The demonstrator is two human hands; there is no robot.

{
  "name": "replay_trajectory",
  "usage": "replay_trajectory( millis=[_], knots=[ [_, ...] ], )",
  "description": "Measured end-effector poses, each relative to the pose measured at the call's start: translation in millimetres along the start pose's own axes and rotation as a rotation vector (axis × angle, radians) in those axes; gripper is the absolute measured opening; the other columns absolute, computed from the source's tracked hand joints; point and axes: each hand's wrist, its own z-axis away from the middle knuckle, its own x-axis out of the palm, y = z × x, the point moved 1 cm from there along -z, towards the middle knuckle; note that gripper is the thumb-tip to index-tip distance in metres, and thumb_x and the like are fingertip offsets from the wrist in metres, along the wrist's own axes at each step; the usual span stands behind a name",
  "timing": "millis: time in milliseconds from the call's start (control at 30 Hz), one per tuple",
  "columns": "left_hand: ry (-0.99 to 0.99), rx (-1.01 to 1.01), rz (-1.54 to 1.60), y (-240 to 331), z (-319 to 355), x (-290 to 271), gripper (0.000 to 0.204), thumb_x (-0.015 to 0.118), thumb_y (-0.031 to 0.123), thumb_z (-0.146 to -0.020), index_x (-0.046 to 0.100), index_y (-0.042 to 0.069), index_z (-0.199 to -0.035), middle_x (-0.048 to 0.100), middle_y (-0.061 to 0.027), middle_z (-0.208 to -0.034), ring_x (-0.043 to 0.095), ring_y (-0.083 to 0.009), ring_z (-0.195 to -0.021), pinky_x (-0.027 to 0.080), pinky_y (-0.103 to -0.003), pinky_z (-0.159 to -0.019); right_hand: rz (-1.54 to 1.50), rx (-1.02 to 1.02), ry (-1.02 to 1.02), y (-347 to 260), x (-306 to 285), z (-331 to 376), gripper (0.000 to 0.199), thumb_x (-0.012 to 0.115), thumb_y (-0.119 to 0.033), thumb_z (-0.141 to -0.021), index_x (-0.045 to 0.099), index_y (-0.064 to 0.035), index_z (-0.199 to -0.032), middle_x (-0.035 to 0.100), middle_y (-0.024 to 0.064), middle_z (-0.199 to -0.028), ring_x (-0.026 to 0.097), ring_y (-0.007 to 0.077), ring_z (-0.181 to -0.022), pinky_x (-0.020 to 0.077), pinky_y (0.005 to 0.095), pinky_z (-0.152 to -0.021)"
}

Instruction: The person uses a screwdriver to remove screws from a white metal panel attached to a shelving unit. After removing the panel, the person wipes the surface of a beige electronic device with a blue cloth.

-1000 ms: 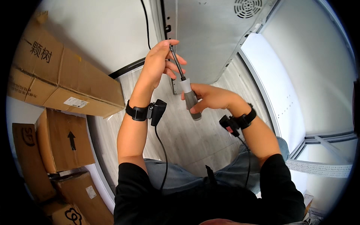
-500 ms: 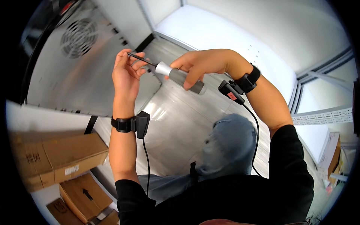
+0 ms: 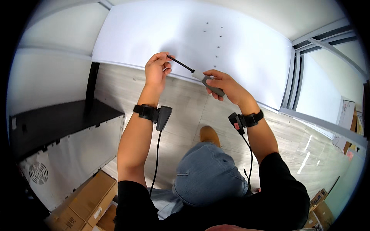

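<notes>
A screwdriver with a thick grey handle and a long black shaft [image 3: 198,75] slants between my two hands, above the front edge of a white tabletop [image 3: 146,34]. My right hand [image 3: 233,87] is wrapped round its handle, with the thumb along the top. At the far end of the shaft, my left hand [image 3: 155,72] pinches the tip between thumb and fingertips, the other fingers curled. Whether a small part sits at that tip is too small to tell. Several small screws [image 3: 218,47] stand on the white top beyond my right hand.
A black-topped metal cabinet [image 3: 65,119] with a round vent stands at the left, with cardboard boxes [image 3: 86,200] below it. Grey metal framing [image 3: 327,129] rises at the right. Cables hang from the black wrist straps on both my arms.
My view has swung from the vented metal cabinet to the white tabletop, and the small screws there now show more plainly. Both hands keep their hold on the screwdriver.
</notes>
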Motion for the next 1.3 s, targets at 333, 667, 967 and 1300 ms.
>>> replay_trajectory(
  millis=[333, 667, 967, 1300],
  knots=[
    [0.061, 0.272, -0.546, -42, -94, -31, 0.011, 0.065, 0.009, -0.084, 0.07, 0.003, -0.092, 0.066, -0.0035, -0.076, 0.055, -0.0091, -0.067, 0.046, -0.024, -0.061, -0.277, 0.01, 0.306, 45, 10, -20, 0.038, 0.056, -0.021, -0.088, 0.052, -0.0045, -0.121, 0.058, 0.0033, -0.072, 0.052, 0.01, -0.053, 0.0356, 0.0233, -0.041],
    [0.009, 0.732, -0.987, -60, -117, -8, 0.011, 0.069, 0.01, -0.08, 0.071, 0.006, -0.09, 0.065, -0.0058, -0.078, 0.058, -0.0134, -0.062, 0.048, -0.025, -0.06, -0.356, -0.02, 0.317, 53, 1, -36, 0.036, 0.055, -0.022, -0.09, 0.051, -0.0053, -0.121, 0.057, 0.0032, -0.072, 0.053, 0.01, -0.054, 0.0369, 0.0232, -0.043],
    [0.022, 0.716, -0.969, -70, -116, 6, 0.011, 0.07, 0.009, -0.08, 0.072, 0.008, -0.091, 0.063, -0.0057, -0.077, 0.057, -0.0149, -0.062, 0.047, -0.026, -0.059, -0.394, 0.006, 0.299, 63, -3, -39, 0.034, 0.052, -0.021, -0.092, 0.05, -0.0072, -0.123, 0.058, 0.0032, -0.072, 0.052, 0.0092, -0.053, 0.0369, 0.0223, -0.042],
    [0.052, 0.46, -0.768, -71, -116, -7, 0.016, 0.068, 0.013, -0.084, 0.07, 0.005, -0.098, 0.066, -0.0056, -0.085, 0.059, -0.0133, -0.068, 0.048, -0.027, -0.064, -0.308, 0.009, 0.226, 44, -6, -38, 0.038, 0.053, -0.022, -0.09, 0.048, -0.0034, -0.123, 0.058, 0.004, -0.073, 0.052, 0.0107, -0.054, 0.0373, 0.024, -0.044]
  ],
)
